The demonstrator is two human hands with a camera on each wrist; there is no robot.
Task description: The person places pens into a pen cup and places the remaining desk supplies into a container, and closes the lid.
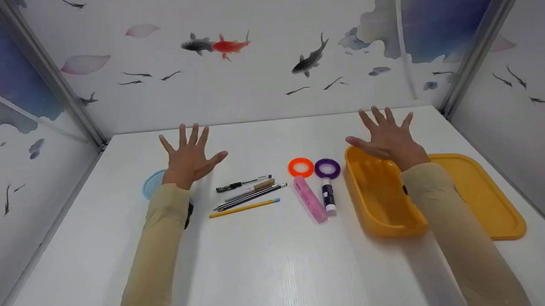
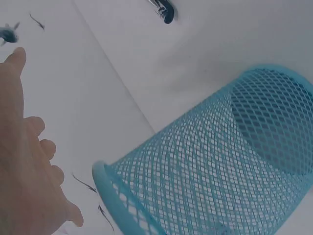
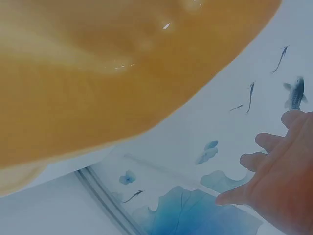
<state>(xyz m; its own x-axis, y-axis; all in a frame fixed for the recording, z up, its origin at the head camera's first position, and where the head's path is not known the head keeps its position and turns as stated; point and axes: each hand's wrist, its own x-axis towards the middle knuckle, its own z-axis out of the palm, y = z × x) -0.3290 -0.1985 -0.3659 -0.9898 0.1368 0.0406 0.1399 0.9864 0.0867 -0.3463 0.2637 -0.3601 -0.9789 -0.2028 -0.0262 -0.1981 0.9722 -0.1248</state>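
Note:
My left hand (image 1: 187, 161) is held up with fingers spread, beside and partly in front of a light blue mesh pen holder (image 2: 210, 161). In the head view only the holder's rim (image 1: 152, 183) shows past the wrist. My right hand (image 1: 388, 139), also spread wide, hovers over the far end of a yellow plastic box (image 1: 373, 199). Neither hand holds anything. Between them lie a black-capped pen (image 1: 242, 184), a marker (image 1: 251, 190), dark striped pencils (image 1: 251, 197) and a yellow pencil (image 1: 243, 208).
Orange tape (image 1: 301, 168) and purple tape (image 1: 327, 168) lie left of the box, above a pink stick-shaped item (image 1: 310, 200) and a glue stick (image 1: 329, 196). The yellow lid (image 1: 482, 193) lies right of the box. Printed panels (image 1: 267, 55) enclose the white table (image 1: 269, 274).

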